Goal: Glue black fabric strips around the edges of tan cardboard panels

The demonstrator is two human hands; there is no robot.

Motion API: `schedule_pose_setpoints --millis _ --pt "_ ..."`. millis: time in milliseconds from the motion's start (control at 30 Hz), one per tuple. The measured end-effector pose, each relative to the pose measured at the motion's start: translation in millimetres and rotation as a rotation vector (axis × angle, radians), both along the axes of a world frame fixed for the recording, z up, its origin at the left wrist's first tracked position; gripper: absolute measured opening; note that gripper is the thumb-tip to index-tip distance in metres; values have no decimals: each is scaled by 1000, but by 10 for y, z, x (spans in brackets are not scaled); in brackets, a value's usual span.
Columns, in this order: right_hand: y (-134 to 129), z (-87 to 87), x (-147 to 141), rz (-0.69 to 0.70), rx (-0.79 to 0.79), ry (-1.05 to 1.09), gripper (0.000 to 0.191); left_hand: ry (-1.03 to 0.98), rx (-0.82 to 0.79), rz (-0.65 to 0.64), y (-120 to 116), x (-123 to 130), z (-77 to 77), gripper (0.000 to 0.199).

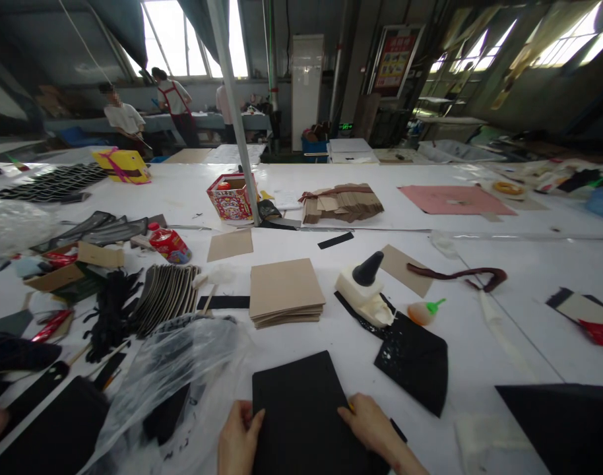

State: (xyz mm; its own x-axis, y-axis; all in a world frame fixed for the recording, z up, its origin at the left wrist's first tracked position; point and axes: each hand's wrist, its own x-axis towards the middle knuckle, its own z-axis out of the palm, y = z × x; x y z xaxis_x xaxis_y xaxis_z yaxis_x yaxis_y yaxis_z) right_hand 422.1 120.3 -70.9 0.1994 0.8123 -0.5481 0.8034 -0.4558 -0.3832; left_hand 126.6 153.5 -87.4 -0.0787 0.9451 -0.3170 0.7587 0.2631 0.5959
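A flat black panel (301, 412), leather-like with a smooth surface, is held between my two hands at the front of the table. My left hand (241, 432) pinches its left edge, thumb on top. On the opposite edge my right hand (373, 425) grips the panel with the thumb over it. A bit of yellow and a dark tip show by the right hand, but what they belong to is unclear. Just beyond the panel sits a stack of beige boards (286, 290). Right of that, a white glue bottle with a black cone nozzle (365, 287) lies on a glue-spotted black piece (415, 359).
Clear plastic film (183, 376) spreads left of my hands, near a row of curved strips (165, 297) and black straps (113, 307). Another person's dark sleeve (19, 353) enters at left. A small green-tipped bottle (425, 311) lies right. A pole (237, 112) rises mid-table.
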Motion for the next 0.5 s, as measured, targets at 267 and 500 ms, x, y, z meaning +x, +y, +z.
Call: schedule_pose_setpoints --millis 267,500 --pt "-42 190 142 144 137 -92 19 103 154 -611 -198 425 -19 52" --pt "55 920 714 137 386 -250 37 219 75 -577 -299 677 -140 47"
